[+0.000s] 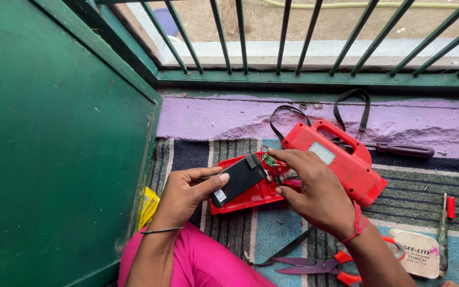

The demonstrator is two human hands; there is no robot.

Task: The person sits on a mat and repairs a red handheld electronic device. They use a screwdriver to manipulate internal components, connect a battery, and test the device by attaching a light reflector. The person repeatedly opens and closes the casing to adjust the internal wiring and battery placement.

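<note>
An opened red torch lies on a striped mat: its flat half-shell point(251, 197) is near me, and the handled body point(341, 159) is behind it. My left hand point(187, 194) grips a black rectangular battery point(238, 179), tilted over the half-shell. My right hand point(314, 186) reaches into the shell beside the battery, fingertips at a small green circuit board point(270, 159) with thin wires. What the right fingers pinch is hidden. A black strap point(346, 101) loops off the torch body.
A green metal door point(54, 133) stands at left and green railing bars point(293, 37) run above a purple ledge. On the mat lie orange-handled scissors point(325, 266), a white round torch lens piece point(418, 252), a red-capped tester screwdriver point(444, 223) and a dark-handled screwdriver point(402, 150).
</note>
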